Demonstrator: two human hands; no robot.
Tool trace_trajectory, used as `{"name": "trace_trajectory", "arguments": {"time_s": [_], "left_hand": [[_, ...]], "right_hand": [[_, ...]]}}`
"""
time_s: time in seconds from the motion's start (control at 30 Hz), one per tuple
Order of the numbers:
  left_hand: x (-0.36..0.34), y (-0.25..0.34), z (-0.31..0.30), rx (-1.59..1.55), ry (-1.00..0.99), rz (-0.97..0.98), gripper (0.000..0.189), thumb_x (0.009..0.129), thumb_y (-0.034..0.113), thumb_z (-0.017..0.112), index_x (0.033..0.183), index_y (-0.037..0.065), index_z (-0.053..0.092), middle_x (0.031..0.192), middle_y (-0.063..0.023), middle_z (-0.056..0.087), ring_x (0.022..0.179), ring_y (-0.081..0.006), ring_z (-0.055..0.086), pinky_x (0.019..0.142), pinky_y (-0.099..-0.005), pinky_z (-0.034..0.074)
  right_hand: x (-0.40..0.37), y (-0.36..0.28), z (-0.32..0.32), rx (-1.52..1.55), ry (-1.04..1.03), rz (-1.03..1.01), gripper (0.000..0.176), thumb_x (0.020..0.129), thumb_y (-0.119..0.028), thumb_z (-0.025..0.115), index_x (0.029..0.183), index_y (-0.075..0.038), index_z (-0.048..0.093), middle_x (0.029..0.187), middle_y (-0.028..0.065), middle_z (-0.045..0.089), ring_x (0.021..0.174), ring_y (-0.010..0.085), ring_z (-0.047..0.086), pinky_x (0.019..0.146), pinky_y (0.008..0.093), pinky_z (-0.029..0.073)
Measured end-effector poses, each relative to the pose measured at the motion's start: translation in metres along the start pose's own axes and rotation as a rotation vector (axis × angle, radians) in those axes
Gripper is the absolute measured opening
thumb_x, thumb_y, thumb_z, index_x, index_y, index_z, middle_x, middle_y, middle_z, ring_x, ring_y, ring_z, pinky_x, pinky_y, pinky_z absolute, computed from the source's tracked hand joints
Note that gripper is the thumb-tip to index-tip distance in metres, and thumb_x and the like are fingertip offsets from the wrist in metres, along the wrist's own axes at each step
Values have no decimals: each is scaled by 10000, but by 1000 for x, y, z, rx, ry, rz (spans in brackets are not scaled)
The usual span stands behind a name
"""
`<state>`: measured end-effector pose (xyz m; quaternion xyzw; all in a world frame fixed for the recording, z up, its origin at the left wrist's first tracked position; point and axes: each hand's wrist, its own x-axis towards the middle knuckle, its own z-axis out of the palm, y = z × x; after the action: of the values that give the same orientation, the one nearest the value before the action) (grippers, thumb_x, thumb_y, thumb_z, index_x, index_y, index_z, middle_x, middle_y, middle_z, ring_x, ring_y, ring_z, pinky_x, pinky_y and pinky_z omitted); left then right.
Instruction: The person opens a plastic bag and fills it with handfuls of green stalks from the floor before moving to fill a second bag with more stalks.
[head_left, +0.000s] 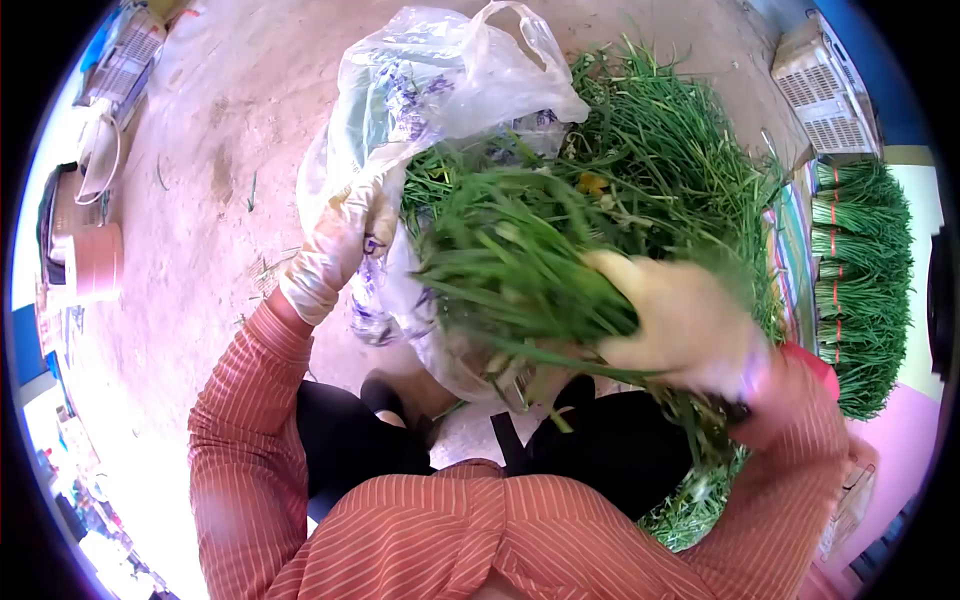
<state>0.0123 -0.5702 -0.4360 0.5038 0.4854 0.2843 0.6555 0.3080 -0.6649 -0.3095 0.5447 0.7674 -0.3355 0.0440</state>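
Left hand (pixel 335 245): gloved, fingers closed on the gathered edge of the plastic bag (pixel 430 95).
Right hand (pixel 685 315): blurred, fingers curled round a thick clump of long green stalks (pixel 535 265); exact gap hard to tell.
Clump: held in front of the lap, spreading leftward across the lower part of the bag.
Loose pile (pixel 680 140): heaped beyond the clump, just beside the bag.
Tied bunches (pixel 862 285): stacked in a row at far right, bound with red bands.

bright view, edges warped (right hand (pixel 675 320) blurred).
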Motion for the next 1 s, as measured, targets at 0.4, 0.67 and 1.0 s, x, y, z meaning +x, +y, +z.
{"name": "trace_trajectory", "arguments": {"time_s": [0.4, 0.67, 1.0], "left_hand": [[-40, 27, -20, 102, -184, -25, 457, 962, 350, 367, 1295, 48, 449, 582, 56, 385, 471, -38, 323, 428, -203, 265], [-45, 51, -62, 150, 315, 79, 379, 922, 375, 463, 1090, 65, 603, 777, -2, 542, 647, -48, 469, 547, -218, 380], [-10, 31, -131, -128, -115, 8, 433, 945, 269, 394, 1299, 27, 458, 1191, -69, 544, 1030, -127, 499, 888, -243, 369]], "right_hand": [[256, 53, 39, 1039, 497, 250, 438, 766, -281, 600, 1096, 5, 568, 1005, 160, 605, 893, 251, 566, 834, 354, 444], [332, -73, 128, 189, 631, 10, 470, 824, -310, 533, 1216, -56, 482, 1190, 223, 513, 1106, 316, 504, 947, 394, 392], [212, 24, 133, -116, 53, -332, 655, 751, -344, 636, 1316, -115, 399, 1389, 178, 317, 1211, 320, 399, 920, 455, 386]]}}
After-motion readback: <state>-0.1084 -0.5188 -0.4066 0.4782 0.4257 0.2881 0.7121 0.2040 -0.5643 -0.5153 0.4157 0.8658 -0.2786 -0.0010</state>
